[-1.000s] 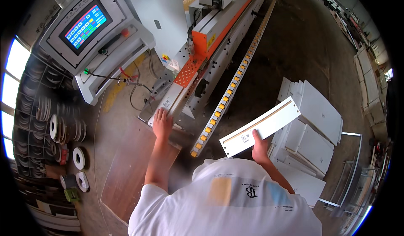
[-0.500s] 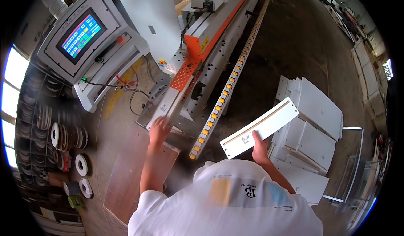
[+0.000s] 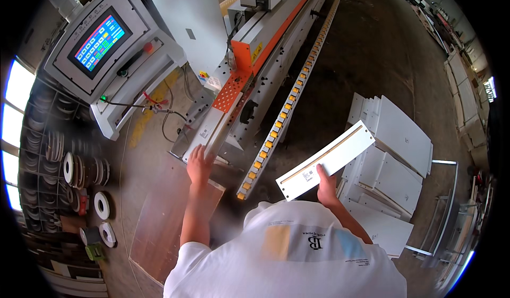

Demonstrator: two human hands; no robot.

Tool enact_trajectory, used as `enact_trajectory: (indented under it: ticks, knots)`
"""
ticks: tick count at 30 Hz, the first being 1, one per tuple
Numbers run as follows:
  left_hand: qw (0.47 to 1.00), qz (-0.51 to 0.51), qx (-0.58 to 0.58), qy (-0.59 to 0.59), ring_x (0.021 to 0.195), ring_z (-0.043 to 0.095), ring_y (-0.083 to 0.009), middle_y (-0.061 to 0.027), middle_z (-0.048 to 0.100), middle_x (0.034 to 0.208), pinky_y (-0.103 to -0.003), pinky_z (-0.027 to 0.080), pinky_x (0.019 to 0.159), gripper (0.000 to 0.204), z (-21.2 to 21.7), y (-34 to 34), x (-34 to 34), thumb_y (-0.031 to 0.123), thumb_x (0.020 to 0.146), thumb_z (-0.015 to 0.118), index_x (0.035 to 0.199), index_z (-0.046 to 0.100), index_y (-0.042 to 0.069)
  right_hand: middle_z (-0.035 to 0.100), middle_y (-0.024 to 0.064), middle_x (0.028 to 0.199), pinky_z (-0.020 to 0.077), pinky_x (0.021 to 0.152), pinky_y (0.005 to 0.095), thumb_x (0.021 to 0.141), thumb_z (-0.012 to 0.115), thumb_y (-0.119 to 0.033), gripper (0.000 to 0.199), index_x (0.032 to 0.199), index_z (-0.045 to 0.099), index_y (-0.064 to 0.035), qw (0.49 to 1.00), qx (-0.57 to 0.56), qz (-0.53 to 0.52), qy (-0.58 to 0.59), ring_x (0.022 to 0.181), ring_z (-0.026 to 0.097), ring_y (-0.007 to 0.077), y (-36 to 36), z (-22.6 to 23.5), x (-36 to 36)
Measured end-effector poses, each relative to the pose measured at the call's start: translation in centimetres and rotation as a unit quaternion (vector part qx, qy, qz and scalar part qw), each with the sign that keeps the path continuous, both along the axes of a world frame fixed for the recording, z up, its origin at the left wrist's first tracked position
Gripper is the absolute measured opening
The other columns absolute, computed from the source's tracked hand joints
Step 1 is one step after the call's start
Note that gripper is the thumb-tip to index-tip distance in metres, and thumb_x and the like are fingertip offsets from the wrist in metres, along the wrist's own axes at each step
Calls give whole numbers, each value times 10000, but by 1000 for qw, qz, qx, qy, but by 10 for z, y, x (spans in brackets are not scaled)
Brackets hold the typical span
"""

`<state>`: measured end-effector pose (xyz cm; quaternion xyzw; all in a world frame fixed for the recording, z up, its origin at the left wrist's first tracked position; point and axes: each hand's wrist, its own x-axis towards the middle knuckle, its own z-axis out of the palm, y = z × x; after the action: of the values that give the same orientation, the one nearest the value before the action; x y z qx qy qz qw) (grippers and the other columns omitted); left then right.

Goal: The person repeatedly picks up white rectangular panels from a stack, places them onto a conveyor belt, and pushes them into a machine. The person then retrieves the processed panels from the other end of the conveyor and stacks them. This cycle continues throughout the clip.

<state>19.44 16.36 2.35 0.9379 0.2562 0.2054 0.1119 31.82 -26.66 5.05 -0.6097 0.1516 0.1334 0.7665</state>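
My left hand [image 3: 199, 166] rests on the near end of a narrow white panel [image 3: 204, 136], its fingers laid forward over the surface. That panel lies along the infeed of a long machine [image 3: 229, 97], beside an orange perforated plate. In my right hand [image 3: 326, 185] is a long white board [image 3: 334, 157], gripped at its lower edge with the thumb on top. A brown groove runs along the board, which has a small printed label and dark holes near its ends. It is held tilted, its right end higher, just in front of my body.
A rail with yellow rollers [image 3: 274, 134] runs between the two boards. White panels are stacked [image 3: 390, 170] on the right. To the left stand a control console with a lit screen [image 3: 101, 40] and rolls of edging tape [image 3: 102, 206]. A brown board [image 3: 159, 226] lies below my left arm.
The view has shifted slightly. My left hand, blurred before, now shows sharply at the panel's end. The board in my right hand keeps nearly the same place and tilt.
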Motion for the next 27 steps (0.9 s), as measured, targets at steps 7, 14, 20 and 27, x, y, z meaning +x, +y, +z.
enact_trajectory:
  ticks: [7, 14, 20, 27]
  knots:
    - [999, 6, 39, 12, 1269, 594, -262, -67, 652, 1332, -378, 512, 996, 329, -30, 18, -7, 260, 884, 693, 1174, 688, 106, 672, 107, 1156, 464, 937, 333, 931, 720, -207, 422, 1226, 615, 75, 1000, -9, -1, 20, 1063, 612, 191, 1, 4, 3]
    - [998, 26, 52, -1, 1252, 612, -246, -51, 664, 1321, -375, 544, 943, 291, -37, 15, -1, 254, 892, 680, 1153, 701, 128, 672, 113, 1167, 452, 955, 325, 927, 734, -221, 437, 1221, 621, 82, 999, 20, -34, 24, 1088, 608, 190, -3, -5, 10]
    - [998, 32, 49, -13, 1239, 619, -249, -44, 664, 1316, -379, 548, 932, 294, -42, 16, 7, 257, 884, 686, 1147, 701, 128, 656, 123, 1220, 443, 975, 321, 940, 719, -272, 487, 1247, 607, 89, 999, 3, -39, 37, 1124, 600, 201, 1, 1, 16]
    - [997, 44, 61, -16, 1236, 620, -248, -34, 668, 1307, -377, 544, 938, 286, -46, 13, 26, 252, 876, 678, 1129, 705, 122, 648, 135, 1249, 447, 984, 331, 940, 721, -281, 518, 1274, 590, 93, 996, 42, -51, 58, 1143, 600, 216, 5, -22, 25]
